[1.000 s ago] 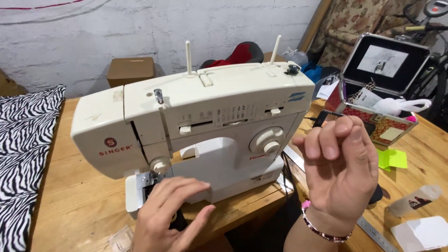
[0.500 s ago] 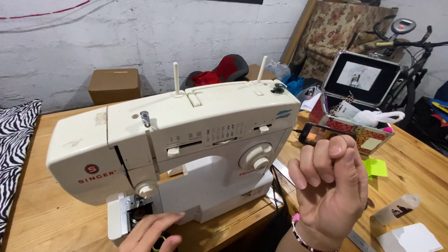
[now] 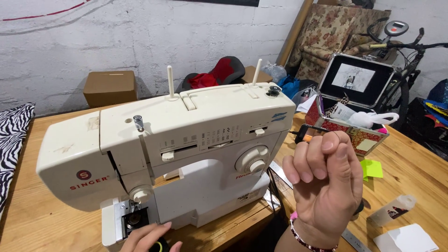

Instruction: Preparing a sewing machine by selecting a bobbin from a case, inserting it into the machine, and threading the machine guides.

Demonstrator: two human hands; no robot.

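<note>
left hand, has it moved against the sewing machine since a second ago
Yes. The left hand has slid down off the sewing machine base toward the frame's bottom edge.

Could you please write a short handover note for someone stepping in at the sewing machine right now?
Left hand: low at the machine's base, fingertips beside the open bobbin area, over a small dark round part.
Right hand: raised to the right of the sewing machine, fingers curled shut; whether it pinches thread cannot be told.
Done: the bobbin area is exposed.
Left: both spool pins are bare; no thread shows on the machine.
</note>
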